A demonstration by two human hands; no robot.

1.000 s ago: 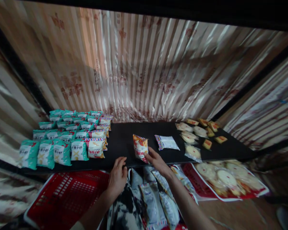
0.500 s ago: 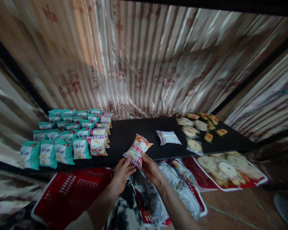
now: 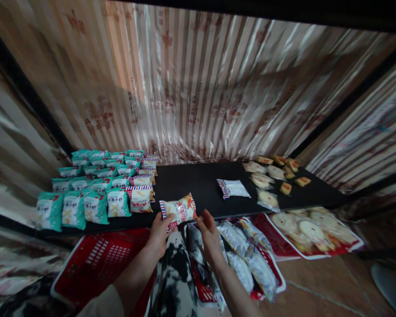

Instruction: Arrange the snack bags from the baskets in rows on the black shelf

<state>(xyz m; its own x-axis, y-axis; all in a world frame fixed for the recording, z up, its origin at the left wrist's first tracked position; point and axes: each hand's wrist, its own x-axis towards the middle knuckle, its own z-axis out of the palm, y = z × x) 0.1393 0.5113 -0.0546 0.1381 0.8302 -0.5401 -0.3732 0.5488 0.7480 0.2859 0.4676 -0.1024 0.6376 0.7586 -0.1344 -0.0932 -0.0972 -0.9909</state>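
A snack packet [image 3: 182, 208], white and orange with red lettering and striped ends, is held just in front of the black shelf's front edge. My left hand [image 3: 159, 235] grips its left end, thumb on the front. At the packet's right lower corner, the fingertips of my right hand [image 3: 208, 231] are bent together and pinch the edge. Left of my hands, a similar striped packet [image 3: 140, 199] stands at the front of a row, beside rows of teal snack packets [image 3: 95, 207]. A white striped packet [image 3: 235, 188] lies flat on the shelf to the right.
Wrapped round pastries [image 3: 267, 199] and small yellow pastries [image 3: 285, 188] lie at the right of the black shelf [image 3: 191, 176]. Below it are a red basket [image 3: 102, 259], another red basket [image 3: 280, 275] of bagged packets, and a third basket [image 3: 267, 235] of round pastries.
The packet has turned from a slanted, more upright position to nearly level, and sits lower and slightly left. My left hand has shifted onto its left end, my right hand to its right corner.
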